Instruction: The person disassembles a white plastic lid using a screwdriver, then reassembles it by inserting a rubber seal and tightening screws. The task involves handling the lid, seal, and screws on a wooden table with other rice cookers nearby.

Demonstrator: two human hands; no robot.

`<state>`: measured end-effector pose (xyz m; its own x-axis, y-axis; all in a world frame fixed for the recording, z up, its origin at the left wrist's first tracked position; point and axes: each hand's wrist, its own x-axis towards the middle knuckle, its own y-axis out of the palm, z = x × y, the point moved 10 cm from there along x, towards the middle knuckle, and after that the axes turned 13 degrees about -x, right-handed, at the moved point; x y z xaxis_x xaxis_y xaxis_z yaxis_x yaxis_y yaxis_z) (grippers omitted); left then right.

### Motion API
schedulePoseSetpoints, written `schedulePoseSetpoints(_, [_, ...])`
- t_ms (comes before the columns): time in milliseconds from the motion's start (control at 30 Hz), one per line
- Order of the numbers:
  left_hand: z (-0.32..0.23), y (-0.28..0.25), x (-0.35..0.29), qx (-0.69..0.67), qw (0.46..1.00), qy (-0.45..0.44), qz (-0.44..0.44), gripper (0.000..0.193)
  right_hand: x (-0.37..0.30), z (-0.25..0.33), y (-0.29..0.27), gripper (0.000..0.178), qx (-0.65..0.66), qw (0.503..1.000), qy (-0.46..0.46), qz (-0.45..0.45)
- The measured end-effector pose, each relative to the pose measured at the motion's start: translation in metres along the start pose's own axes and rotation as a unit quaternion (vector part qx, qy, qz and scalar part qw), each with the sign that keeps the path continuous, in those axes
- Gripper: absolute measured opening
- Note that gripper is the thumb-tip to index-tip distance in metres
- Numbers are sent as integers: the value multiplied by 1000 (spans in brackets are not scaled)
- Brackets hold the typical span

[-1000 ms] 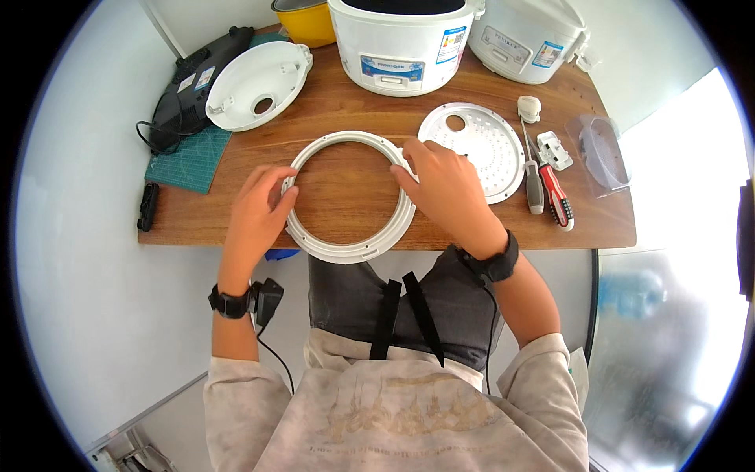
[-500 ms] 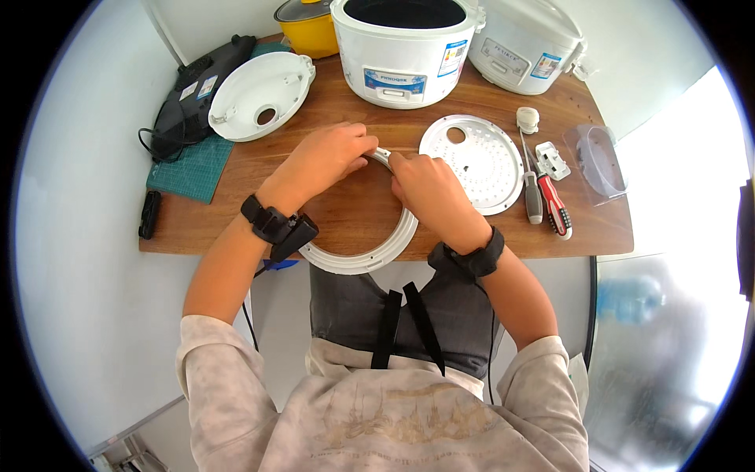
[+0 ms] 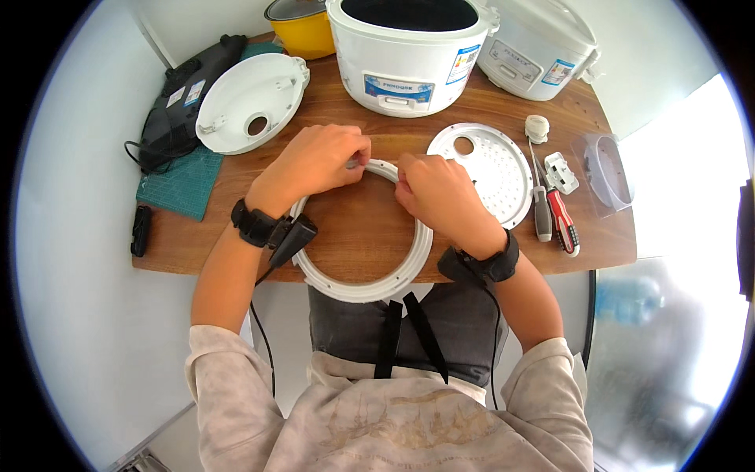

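A white plastic ring [image 3: 358, 292] lies at the table's front, its near edge reaching past the wooden edge. My left hand [image 3: 324, 160] is closed at the ring's far left side, thumb and fingers pinching the rim. On the far right part of the rim my right hand [image 3: 442, 191] is also closed, its fingers curled around it and partly hidden by the knuckles. A short stretch of rim shows between both hands. Right of my right hand lies a round white perforated plate [image 3: 495, 177] with one larger hole.
A white rice cooker body [image 3: 405, 67] stands at the back, beside a second cooker [image 3: 531, 59] and a yellow pot [image 3: 305, 35]. A white lid shell [image 3: 236, 90] rests at left near a green mat [image 3: 177, 189]. Screwdrivers [image 3: 563, 224] and a clear plastic piece [image 3: 607, 173] lie at right.
My hands have moved a little farther apart along the rim, exposing more of it between them. The whole scene sits slightly lower in view.
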<state>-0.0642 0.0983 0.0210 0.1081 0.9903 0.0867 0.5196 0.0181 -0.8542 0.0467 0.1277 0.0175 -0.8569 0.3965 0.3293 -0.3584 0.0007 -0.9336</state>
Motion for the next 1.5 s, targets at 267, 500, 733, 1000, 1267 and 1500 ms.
schedulePoseSetpoints(267, [14, 1, 2, -68, 996, -25, 44, 13, 9, -2, 7, 15, -18, 999, -5, 28])
schedulePoseSetpoints(500, [16, 0, 2, -107, 994, -11, 19, 15, 21, 14, 5, 13, -58, 995, -65, 43])
schedulePoseSetpoints(733, [11, 0, -2, -109, 992, 54, -10, 18, 22, 21, 9, 8, -116, 987, -83, 68])
schedulePoseSetpoints(1000, [10, -2, -5, -95, 994, 58, -18, 15, 24, 19, 4, 8, -30, 995, -82, 40])
schedulePoseSetpoints(1267, [11, -1, -5, -126, 990, 61, -25, 14, 28, 5, 12, 11, 65, 996, -56, 31])
schedulePoseSetpoints(1500, [15, 0, -4, -138, 989, 44, -26, 15, 30, -5, 17, 10, 140, 987, 1, 73])
